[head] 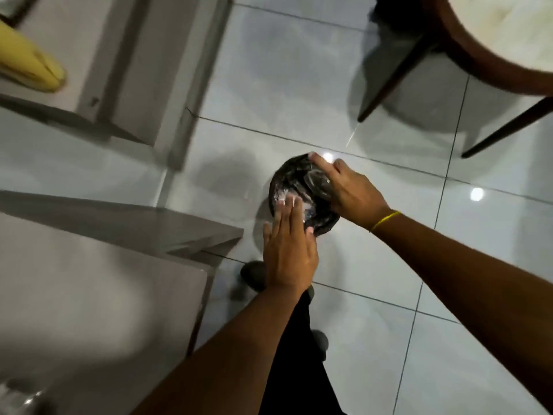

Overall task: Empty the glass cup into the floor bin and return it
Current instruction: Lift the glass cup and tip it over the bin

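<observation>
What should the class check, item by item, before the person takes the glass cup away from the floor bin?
1. Glass cup over the floor bin: ok.
2. Right hand grips the cup: ok.
3. Cup tipped towards the bin's opening: ok, it lies tilted.
4. Cup fully emptied: cannot tell, the glass is blurred.
5. Left hand clear of the cup: ok, flat and open at the bin's near rim.
6. Spills on the tiled floor beside the bin: cannot tell, glare and blur.
</observation>
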